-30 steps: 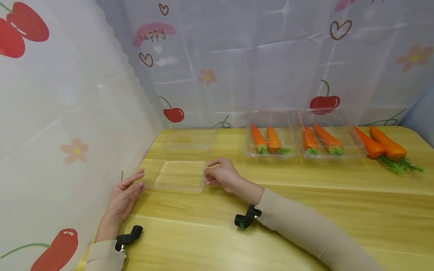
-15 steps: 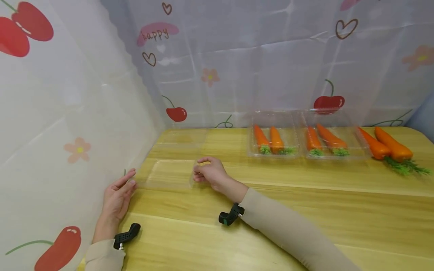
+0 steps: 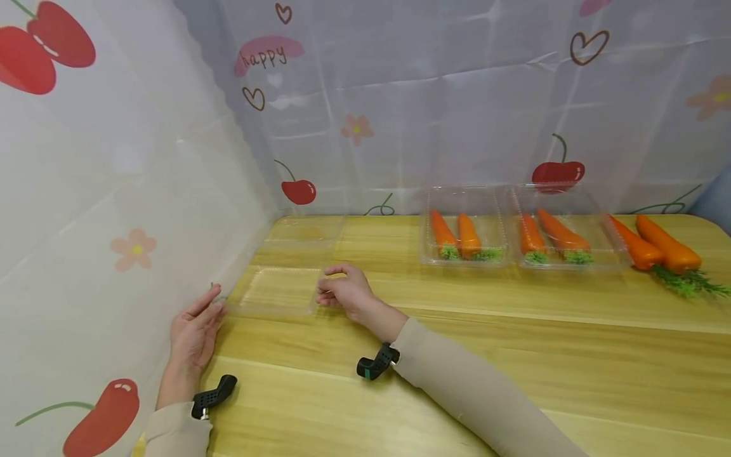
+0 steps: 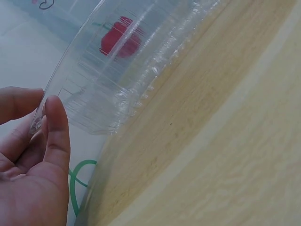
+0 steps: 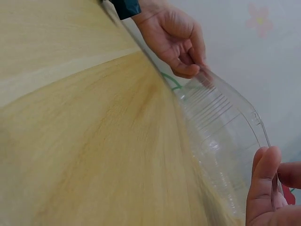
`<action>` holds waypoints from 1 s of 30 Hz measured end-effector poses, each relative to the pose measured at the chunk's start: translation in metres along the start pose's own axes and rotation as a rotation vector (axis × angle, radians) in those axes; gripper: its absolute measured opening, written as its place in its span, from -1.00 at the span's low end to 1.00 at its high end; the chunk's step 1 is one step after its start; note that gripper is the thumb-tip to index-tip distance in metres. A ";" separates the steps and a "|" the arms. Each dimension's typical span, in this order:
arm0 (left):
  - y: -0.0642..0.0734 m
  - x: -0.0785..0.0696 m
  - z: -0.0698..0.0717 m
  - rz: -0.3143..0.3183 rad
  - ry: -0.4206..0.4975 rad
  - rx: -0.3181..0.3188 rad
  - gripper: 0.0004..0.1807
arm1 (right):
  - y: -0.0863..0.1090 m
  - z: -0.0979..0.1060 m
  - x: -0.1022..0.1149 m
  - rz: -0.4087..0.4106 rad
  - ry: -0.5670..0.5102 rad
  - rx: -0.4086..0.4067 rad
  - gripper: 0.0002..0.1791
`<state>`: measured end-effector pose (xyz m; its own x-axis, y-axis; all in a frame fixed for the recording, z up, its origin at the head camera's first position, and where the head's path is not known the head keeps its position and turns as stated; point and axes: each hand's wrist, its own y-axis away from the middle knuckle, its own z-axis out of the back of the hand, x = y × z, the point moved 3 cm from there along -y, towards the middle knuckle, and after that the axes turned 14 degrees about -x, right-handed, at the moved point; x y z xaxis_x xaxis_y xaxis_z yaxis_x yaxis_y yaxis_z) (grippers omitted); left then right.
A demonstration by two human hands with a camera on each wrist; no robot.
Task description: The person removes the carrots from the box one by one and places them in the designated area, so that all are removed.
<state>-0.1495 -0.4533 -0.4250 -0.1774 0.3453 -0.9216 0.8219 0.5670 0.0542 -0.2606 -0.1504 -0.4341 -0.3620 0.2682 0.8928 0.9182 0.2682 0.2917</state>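
Observation:
A clear plastic clamshell box (image 3: pixel 280 289) sits at the left of the wooden table, its lid (image 3: pixel 302 231) laid back toward the wall. My left hand (image 3: pixel 193 336) pinches the rim at the box's left corner between thumb and finger, as the left wrist view shows close up on the ribbed wall (image 4: pixel 94 110). At the opposite side, my right hand (image 3: pixel 349 293) pinches the rim too; its thumb (image 5: pixel 264 172) presses the edge in the right wrist view. Nothing lies inside this box.
Two more clear clamshell boxes stand at the back right, lids up, each with two carrots (image 3: pixel 469 236) (image 3: pixel 562 233) inside. Further right, two loose carrots (image 3: pixel 668 244) with green tops lie on the table (image 3: pixel 457 355). A printed curtain (image 3: pixel 143 171) hangs along the left edge and back.
Both hands have slid the empty clamshell box to the left, closer to the side curtain. The head view has shifted slightly; the carrots and their boxes stay put.

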 end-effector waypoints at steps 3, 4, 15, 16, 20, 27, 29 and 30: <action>0.000 0.001 0.000 0.010 0.006 0.001 -0.54 | 0.000 0.001 0.000 -0.004 -0.005 0.001 -0.59; 0.000 0.001 -0.001 0.013 0.006 0.002 -0.53 | 0.000 0.002 0.000 -0.007 -0.007 0.003 -0.59; 0.004 0.000 -0.005 -0.039 -0.134 -0.051 -0.48 | 0.001 0.009 -0.002 -0.023 -0.004 0.047 -0.48; 0.004 -0.001 -0.006 -0.052 -0.155 -0.061 -0.47 | 0.001 0.010 -0.001 -0.022 0.000 0.053 -0.48; 0.002 -0.004 -0.009 -0.085 -0.199 -0.116 -0.47 | 0.003 0.019 0.003 -0.024 0.022 0.062 -0.45; -0.003 -0.009 -0.006 -0.119 -0.286 -0.237 -0.51 | 0.006 0.039 0.011 0.004 0.085 0.110 -0.40; -0.004 -0.012 -0.005 -0.136 -0.323 -0.267 -0.52 | 0.007 0.046 0.013 0.007 0.102 0.124 -0.39; -0.005 -0.014 -0.005 -0.147 -0.342 -0.279 -0.52 | 0.008 0.050 0.014 0.008 0.112 0.128 -0.39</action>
<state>-0.1538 -0.4565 -0.4106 -0.0542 0.0064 -0.9985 0.6162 0.7871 -0.0284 -0.2661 -0.0983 -0.4359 -0.3276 0.1679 0.9298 0.8904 0.3840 0.2444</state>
